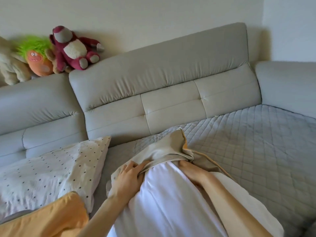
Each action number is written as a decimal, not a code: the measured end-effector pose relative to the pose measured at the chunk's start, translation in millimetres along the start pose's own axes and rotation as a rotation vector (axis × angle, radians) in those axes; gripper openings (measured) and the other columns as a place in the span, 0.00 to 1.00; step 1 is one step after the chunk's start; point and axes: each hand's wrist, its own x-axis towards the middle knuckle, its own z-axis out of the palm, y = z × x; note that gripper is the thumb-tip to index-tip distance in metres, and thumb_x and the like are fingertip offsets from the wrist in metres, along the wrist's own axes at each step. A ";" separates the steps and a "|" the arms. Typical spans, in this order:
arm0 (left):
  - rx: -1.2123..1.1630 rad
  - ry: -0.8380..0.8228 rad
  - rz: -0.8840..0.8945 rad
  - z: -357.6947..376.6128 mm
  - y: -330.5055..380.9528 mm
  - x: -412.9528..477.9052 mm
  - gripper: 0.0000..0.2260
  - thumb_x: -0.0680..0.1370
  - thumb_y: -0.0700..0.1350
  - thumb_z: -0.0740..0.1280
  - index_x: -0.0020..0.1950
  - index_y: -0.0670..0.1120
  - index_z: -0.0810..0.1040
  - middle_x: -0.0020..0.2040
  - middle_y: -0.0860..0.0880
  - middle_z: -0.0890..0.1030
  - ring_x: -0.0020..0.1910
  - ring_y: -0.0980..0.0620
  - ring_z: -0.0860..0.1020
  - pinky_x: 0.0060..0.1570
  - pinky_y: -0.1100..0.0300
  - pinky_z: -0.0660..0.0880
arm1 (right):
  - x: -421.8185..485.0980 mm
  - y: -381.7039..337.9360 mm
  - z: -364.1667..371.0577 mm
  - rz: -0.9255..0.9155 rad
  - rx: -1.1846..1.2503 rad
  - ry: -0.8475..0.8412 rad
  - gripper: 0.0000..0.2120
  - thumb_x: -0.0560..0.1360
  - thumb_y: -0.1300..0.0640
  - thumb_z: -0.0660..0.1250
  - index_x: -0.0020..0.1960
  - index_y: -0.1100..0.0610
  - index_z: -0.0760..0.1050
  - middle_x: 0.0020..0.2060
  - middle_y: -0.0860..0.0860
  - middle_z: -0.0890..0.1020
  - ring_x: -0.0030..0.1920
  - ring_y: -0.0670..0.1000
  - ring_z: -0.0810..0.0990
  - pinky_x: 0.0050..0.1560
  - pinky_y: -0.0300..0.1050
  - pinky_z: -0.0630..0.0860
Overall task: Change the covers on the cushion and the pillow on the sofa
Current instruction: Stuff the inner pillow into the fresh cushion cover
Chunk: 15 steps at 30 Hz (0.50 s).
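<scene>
The head view, the only one, looks down on a grey sofa whose seat carries a quilted pad. At 6 o'clock a white cushion insert lies lengthwise, running away from the person. Only its far end, toward the middle of the picture, sits inside a bunched beige cover that shows an orange edge. The left hand pinches the cover's rim on the insert's 9 o'clock side. The right hand is at the rim on the 3 o'clock side, its fingertips curled into the fold and partly hidden, apparently gripping too. Most of the insert is bare, so this cover is either nearly off or barely started on; which of the two, I cannot tell. At 8 o'clock a dotted pillow rests against the backrest, still in a cover and touched by neither hand. An orange cloth lies at 7 o'clock, overlapping the pillow's near corner; it may be a spare cover. By that reading the job is in an early or middle stage, with one item in hand and the pillow still to be done. At 10 o'clock a red plush bear and a green-haired toy sit on the backrest.
</scene>
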 end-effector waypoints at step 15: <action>0.044 0.152 0.088 -7.6 27.8 -15.2 0.29 0.71 0.61 0.44 0.71 0.68 0.67 0.52 0.54 0.75 0.53 0.49 0.75 0.49 0.56 0.72 | -70.1 -51.9 60.8 -0.296 -0.601 0.417 0.36 0.70 0.25 0.49 0.71 0.43 0.67 0.71 0.40 0.67 0.74 0.48 0.60 0.72 0.49 0.60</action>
